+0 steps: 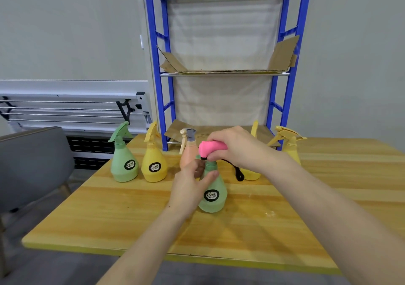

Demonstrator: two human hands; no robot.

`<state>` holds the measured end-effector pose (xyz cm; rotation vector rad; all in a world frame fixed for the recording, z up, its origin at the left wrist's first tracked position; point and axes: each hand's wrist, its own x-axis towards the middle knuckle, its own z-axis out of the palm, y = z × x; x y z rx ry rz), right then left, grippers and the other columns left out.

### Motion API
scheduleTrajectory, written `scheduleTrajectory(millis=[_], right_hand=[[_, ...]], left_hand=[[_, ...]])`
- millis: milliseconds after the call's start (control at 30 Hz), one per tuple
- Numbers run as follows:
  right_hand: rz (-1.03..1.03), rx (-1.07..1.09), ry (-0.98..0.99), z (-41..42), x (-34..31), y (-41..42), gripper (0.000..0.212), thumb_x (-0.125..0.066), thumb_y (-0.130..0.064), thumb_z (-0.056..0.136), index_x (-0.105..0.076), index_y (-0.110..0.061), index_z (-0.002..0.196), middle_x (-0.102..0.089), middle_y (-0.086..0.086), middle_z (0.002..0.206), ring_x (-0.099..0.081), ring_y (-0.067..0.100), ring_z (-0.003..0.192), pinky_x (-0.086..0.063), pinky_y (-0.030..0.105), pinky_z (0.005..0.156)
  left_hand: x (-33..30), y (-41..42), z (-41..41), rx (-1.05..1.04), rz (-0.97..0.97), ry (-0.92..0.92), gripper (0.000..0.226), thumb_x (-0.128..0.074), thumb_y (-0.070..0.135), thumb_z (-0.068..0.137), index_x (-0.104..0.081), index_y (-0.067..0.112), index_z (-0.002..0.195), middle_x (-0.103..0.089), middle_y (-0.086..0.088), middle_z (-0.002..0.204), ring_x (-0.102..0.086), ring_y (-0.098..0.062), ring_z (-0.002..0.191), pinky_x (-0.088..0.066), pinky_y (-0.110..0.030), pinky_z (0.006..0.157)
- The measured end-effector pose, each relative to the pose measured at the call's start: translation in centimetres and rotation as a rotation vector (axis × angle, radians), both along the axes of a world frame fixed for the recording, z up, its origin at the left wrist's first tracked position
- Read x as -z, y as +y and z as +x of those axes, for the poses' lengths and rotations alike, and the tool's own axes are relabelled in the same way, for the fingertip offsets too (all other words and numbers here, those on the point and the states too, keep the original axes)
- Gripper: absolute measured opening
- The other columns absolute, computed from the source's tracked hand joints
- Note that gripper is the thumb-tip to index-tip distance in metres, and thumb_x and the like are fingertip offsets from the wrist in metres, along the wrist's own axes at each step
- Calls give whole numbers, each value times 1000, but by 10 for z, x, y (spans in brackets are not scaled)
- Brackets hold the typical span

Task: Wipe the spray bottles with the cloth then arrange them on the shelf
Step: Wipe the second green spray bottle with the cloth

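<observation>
**Green bottle upright at centre, both hands on it**

While the left hand (192, 181) steadies the near green bottle (212, 193) by its neck, fingers wrapped loosely, the right hand (237, 147) grips the pink cloth (211, 148) bunched over the sprayer head. Bottle's long axis is vertical; both hands touch it, left lower, right on top. It stands on the table (131, 214), mid-width. Farther back: a row of five more bottles, green (123, 164) at left. Beyond, the blue shelf (223, 72) carries only cardboard; no bottles on it. Judgement: wiping under way, placing is an up-and-far reach.
</observation>
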<state>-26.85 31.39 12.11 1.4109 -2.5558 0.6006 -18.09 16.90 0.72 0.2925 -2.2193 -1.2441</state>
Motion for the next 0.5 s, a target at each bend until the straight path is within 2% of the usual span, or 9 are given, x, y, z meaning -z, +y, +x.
scheduleTrajectory(millis=[67,133,200,267,400,500], right_hand=[[-67,-19,11,-2,8,1,15,-77,-40,92,-74,-28,100,-70,-6,89,-63,18,89,-55,47,83],[-75,-22,-14,-6,9,3,12,-76,-37,94,-75,-29,103,-73,-7,93,-64,17,92,-56,45,86],[21,-4,-66,-9,1,7,28,-77,-32,95,-72,-36,121,-74,-8,111,-63,18,106,-53,41,95],[140,18,-56,-8,-10,7,40,-81,-29,92,-68,-39,129,-72,-8,119,-60,19,111,-50,39,95],[160,25,-26,-2,-14,-4,32,-90,-31,82,-74,-25,110,-71,-1,101,-63,23,97,-51,37,77],[65,21,-44,2,-3,-7,29,-87,-42,82,-75,-20,96,-71,4,92,-64,25,90,-56,46,82]], left_hand=[[0,1,1,16,-8,12,41,-77,46,88,-68,27,123,-73,16,108,-67,0,103,-58,-36,93],[-1,2,2,23,-29,21,41,-76,45,90,-67,27,126,-73,16,111,-66,1,105,-58,-35,95],[-2,2,2,29,-46,15,38,-75,44,91,-67,28,124,-73,16,111,-66,2,106,-58,-33,94],[-2,1,2,22,-67,9,38,-75,43,91,-68,26,124,-73,15,111,-66,0,105,-58,-32,94],[0,1,4,-1,-44,22,35,-76,43,90,-68,25,119,-72,14,104,-66,-1,100,-58,-29,87],[0,0,5,13,-46,18,33,-75,43,91,-68,27,119,-72,15,103,-66,0,99,-57,-27,85]])
